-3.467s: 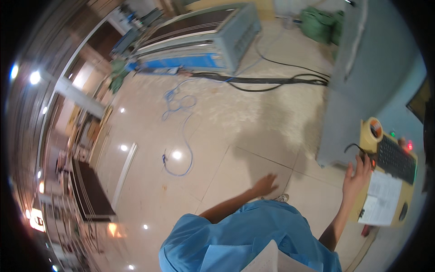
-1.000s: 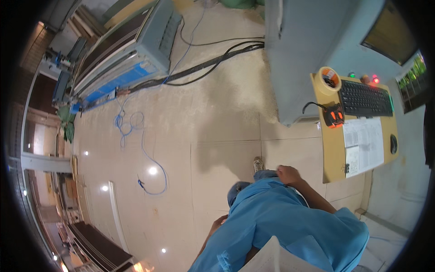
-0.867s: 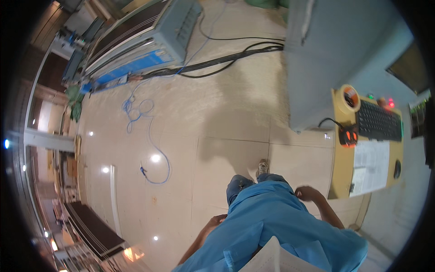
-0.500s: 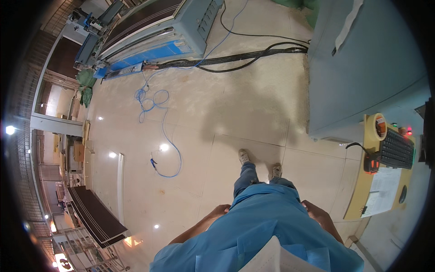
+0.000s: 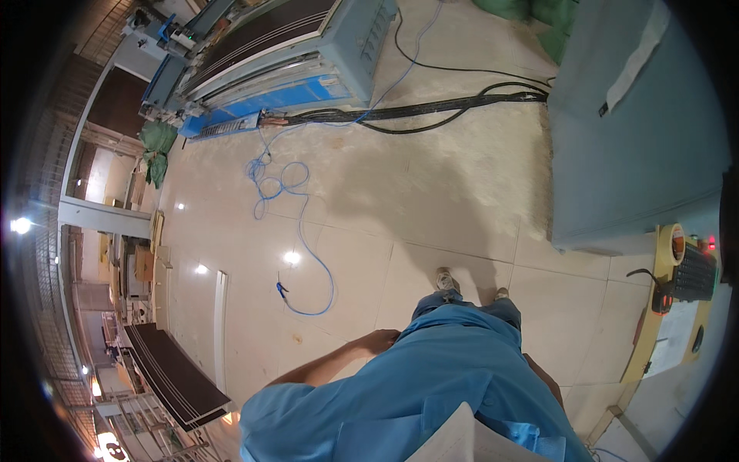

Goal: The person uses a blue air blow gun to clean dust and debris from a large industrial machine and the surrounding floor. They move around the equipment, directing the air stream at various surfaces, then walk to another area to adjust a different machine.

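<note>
My left hand (image 5: 381,340) hangs at my left hip, beside the hem of my blue shirt (image 5: 431,369). Its fingers are turned in against my side and cannot be made out. On the other side, part of my right forearm (image 5: 545,377) shows past the shirt; the hand's fingers are hidden by my body. Neither hand shows anything held. On the floor to the front left, apart from both hands, lies a blue air blow gun (image 5: 282,291) on a thin blue hose (image 5: 332,281), which is looped farther back.
A blue-grey machine (image 5: 354,65) bearing a dark striped panel stands at the far left. Black cables (image 5: 431,112) cross the floor to a grey cabinet (image 5: 639,146). Right of me, a yellow desk (image 5: 640,350) holds a keyboard (image 5: 693,275) and tape roll. A white strip (image 5: 220,331) lies left.
My view has shifted, so the machine, hose and desk appear farther right. My body has turned slightly, and my right hand has gone from partly visible to mostly hidden behind the shirt.
</note>
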